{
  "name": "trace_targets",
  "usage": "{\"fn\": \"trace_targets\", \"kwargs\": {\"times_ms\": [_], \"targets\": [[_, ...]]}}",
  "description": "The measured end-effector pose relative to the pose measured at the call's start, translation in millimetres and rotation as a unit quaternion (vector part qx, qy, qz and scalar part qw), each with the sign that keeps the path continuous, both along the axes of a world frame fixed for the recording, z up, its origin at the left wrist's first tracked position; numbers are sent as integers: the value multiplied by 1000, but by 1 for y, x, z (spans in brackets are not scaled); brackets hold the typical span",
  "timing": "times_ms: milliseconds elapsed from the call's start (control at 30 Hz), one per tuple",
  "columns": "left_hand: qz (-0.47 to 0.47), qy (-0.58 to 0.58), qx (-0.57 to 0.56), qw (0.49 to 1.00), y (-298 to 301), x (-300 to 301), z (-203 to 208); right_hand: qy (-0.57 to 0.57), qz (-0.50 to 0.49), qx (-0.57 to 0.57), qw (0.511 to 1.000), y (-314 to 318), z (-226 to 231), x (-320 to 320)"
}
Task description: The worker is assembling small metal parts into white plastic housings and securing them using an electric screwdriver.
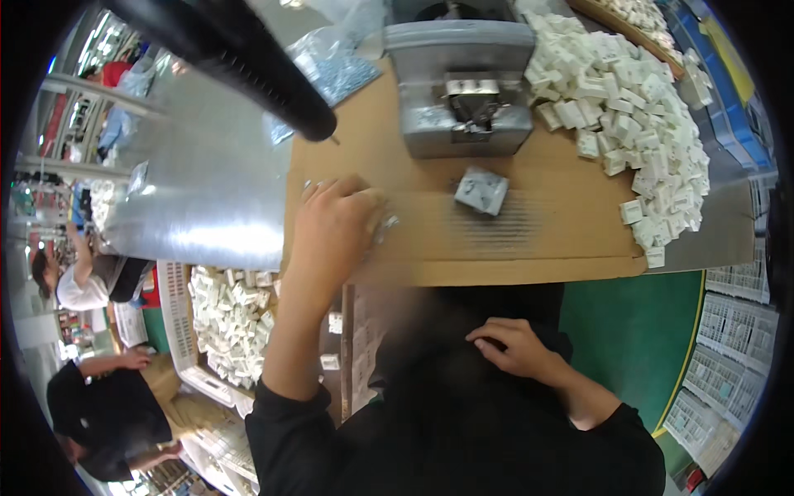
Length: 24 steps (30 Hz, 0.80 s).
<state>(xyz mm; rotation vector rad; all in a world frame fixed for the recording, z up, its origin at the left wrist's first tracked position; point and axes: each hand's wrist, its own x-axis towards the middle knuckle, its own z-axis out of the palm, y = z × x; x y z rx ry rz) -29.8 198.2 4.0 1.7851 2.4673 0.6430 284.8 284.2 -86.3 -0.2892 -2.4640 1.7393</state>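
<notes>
My left hand [337, 219] is over the left part of a cardboard sheet [571, 223], its fingers curled down. What the fingers hold, if anything, is hidden; small shiny metal pieces [389, 221] lie right beside them. My right hand [517, 347] rests above my lap with thumb and forefinger apart and nothing visible in it. A small silvery metal block [481, 192] sits on the cardboard, in front of a grey metal fixture [467, 136]. Above my left hand hangs a black powered screwdriver [306, 112] with a thin bit pointing down.
White plastic parts [620, 99] are heaped at the right of the bench. A clear bag of small metal pieces [343, 74] lies at the back left. More white parts fill a white basket [174, 314] below the bench's left side. People work further left.
</notes>
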Motion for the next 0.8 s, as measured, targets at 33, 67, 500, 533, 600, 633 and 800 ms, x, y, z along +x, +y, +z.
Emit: {"fn": "trace_targets", "kwargs": {"times_ms": [33,67,500,533,600,633,800], "targets": [[-13,-3,7,1000,4,-1,3,18,-10,-5,1000,-2,-2,3],[-4,-7,-29,1000,6,0,4,15,-16,-11,1000,-1,2,2],[164,-343,111,918,23,42,0,120,-248,393,877,193,119,-58],[171,-395,159,889,27,50,-6,103,-254,466,841,219,120,-68],[179,-431,188,864,45,63,-11,83,-257,540,797,245,122,-76],[196,-453,190,849,49,68,-16,-9,-237,594,769,249,120,-82],[206,-335,198,898,65,88,-26,-111,-163,685,701,269,109,-97]]}}
